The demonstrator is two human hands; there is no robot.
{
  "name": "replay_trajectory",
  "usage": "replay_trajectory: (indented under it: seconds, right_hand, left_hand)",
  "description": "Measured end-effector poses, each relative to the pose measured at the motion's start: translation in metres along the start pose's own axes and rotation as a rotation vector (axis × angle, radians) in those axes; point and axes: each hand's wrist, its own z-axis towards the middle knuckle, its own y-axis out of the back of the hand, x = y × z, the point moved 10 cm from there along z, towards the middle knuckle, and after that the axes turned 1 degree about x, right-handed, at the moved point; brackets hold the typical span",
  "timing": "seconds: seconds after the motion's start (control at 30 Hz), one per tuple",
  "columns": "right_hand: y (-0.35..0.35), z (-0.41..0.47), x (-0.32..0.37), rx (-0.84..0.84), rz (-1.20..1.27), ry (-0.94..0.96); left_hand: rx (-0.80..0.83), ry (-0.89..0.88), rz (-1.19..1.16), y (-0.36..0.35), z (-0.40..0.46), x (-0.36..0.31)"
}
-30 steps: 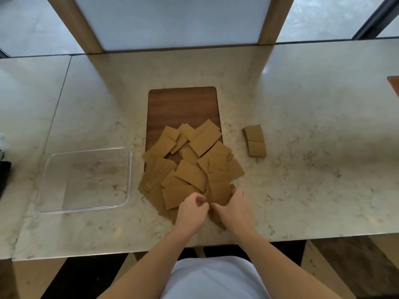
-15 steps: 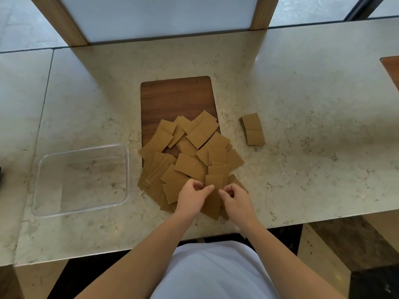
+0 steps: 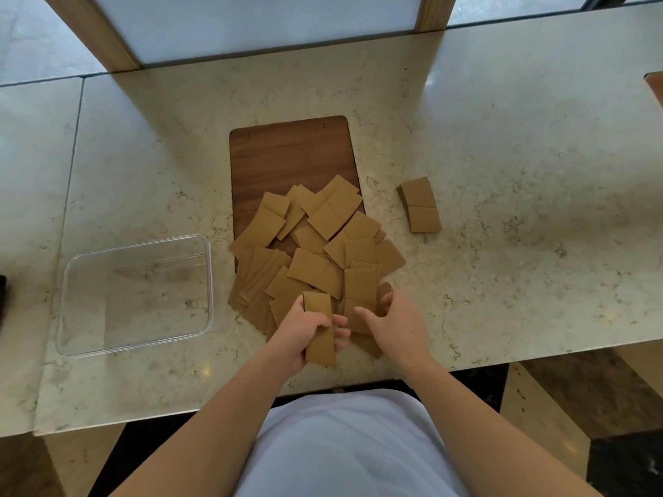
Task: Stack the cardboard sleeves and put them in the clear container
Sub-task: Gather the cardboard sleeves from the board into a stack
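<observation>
The counter (image 3: 502, 156) carries an empty container (image 3: 89, 347) left of the sleeve pile (image 3: 315, 252). The left hand (image 3: 305, 335), nearer the container, grips one sleeve (image 3: 319, 347) lengthwise toward the person. The right hand (image 3: 398, 324) lies half-open on the pile's near edge.

Brown sleeves (image 3: 315, 260) piled flat; clear container (image 3: 206, 281) left, empty.

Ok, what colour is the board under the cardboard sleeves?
Dark brown wood grain board, best seen in the head view.
</observation>
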Motion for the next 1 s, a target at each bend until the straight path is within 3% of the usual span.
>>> replay_trajectory:
  seconds: [0.13, 0.33, 0.6, 0.77, 1.0]
  right_hand:
    - [-0.011, 0.0, 0.0, 0.011, -0.113, 0.017]
    - [-0.014, 0.002, 0.0, 0.022, -0.043, 0.016]
    - [-0.009, -0.008, -0.001, 0.198, 0.325, 0.038]
    - [0.004, -0.007, -0.013, 0.039, 0.324, -0.07]
    - [0.015, 0.004, 0.019, -0.05, 0.114, 0.098]
  left_hand:
    - [-0.048, -0.018, -0.011, 0.007, -0.001, -0.002]
    - [-0.047, -0.002, -0.046, 0.009, -0.007, -0.001]
    - [-0.076, -0.065, -0.01, 0.011, -0.01, -0.008]
    - [-0.098, -0.053, 0.009, 0.011, -0.012, -0.004]
    - [-0.006, -0.077, 0.431, 0.024, -0.036, -0.057]
